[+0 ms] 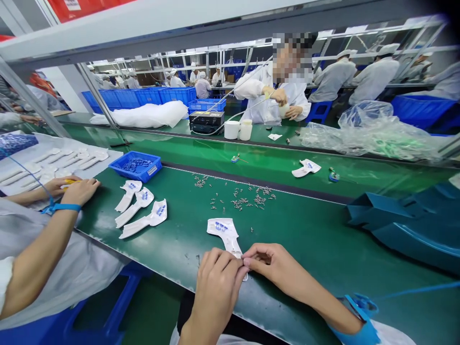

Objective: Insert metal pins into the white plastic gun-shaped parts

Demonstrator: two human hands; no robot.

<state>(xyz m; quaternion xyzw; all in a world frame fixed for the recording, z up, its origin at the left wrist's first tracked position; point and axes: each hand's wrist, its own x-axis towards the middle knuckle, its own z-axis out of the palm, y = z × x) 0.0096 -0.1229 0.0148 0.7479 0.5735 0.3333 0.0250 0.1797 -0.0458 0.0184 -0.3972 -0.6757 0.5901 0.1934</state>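
Note:
A white plastic handle-shaped part [223,234] with blue inserts lies on the green bench near its front edge. My left hand [216,280] and my right hand [268,263] meet over its narrow end, fingers curled and pinched together. What the fingertips pinch is too small to make out. A scatter of small metal screws [240,195] lies just beyond the part.
Three similar white parts [141,210] lie left, beside a blue tray [135,166] of small pieces. A neighbour's arm [46,230] with a blue wrist strap reaches in at left. Dark blue bins [406,223] sit right. Across the belt a person [276,91] works.

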